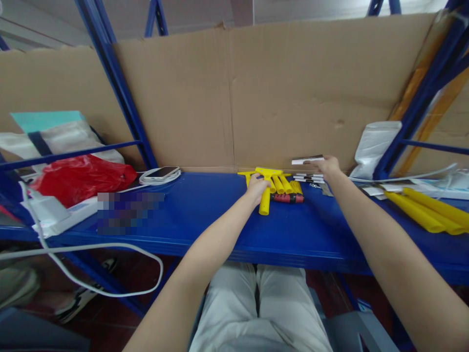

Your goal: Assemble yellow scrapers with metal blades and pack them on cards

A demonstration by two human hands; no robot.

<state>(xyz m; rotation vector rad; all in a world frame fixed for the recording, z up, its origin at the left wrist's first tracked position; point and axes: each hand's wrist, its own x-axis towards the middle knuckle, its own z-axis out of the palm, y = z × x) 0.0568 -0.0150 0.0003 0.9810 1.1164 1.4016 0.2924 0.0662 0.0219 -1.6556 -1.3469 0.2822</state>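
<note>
My left hand [255,188] is closed around a yellow T-shaped scraper handle [264,203], whose round grip points toward me. Just behind and right of it lie several more yellow T-shaped handles [285,185]. A red and black tool handle [288,198], perhaps a screwdriver, rests in front of them. Raised above the bench, my right hand [328,165] pinches a flat strip, white with a dark edge [307,160]. Beneath that hand sits a small stack of similar strips [307,178]. Small metal pieces [314,185], too small to make out, lie beside the stack.
Yellow tubes [421,215] lie on the blue bench [205,210] at right, near a white pouch [375,146]. A phone [166,172] on a coiled cable, a red bag [86,177] and a power strip [75,215] are left. Cardboard [234,98] walls the back.
</note>
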